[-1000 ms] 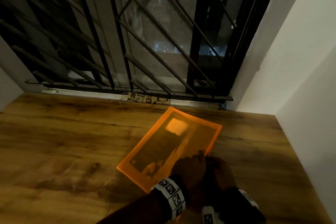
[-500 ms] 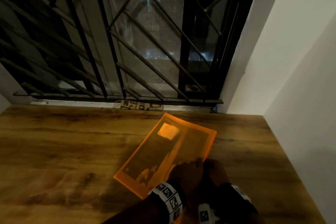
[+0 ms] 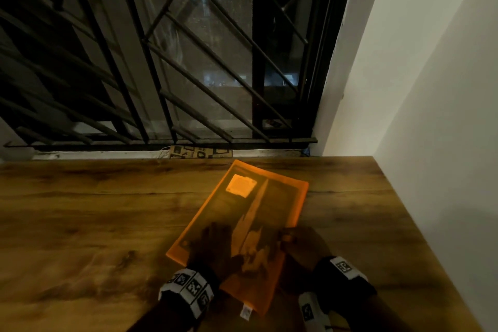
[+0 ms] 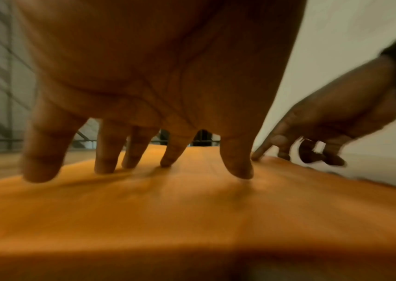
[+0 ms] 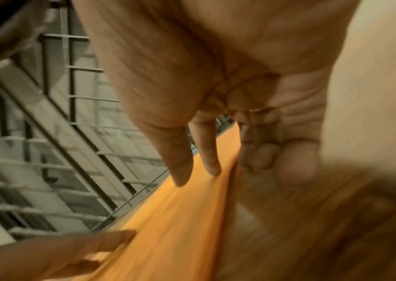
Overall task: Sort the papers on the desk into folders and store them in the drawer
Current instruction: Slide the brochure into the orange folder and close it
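Left grip [image 3: 213,245] now flat, fingers spread on orange folder [image 3: 280,197]; right grip [image 3: 301,244] pinches folder edge, as before.

The head camera looks down and forward from above the orange folder [image 3: 250,221], taking in the desk [image 3: 80,224] beyond it and the barred window [image 3: 161,48] behind. The left wrist camera sits very close over the folder [image 4: 192,209], facing along the left hand [image 4: 156,76] toward the window — the right hand [image 4: 336,121] shows at the folder's far right edge. The right wrist camera hangs just above that edge of the folder [image 5: 180,218], tilted, blurred. All three share the folder.
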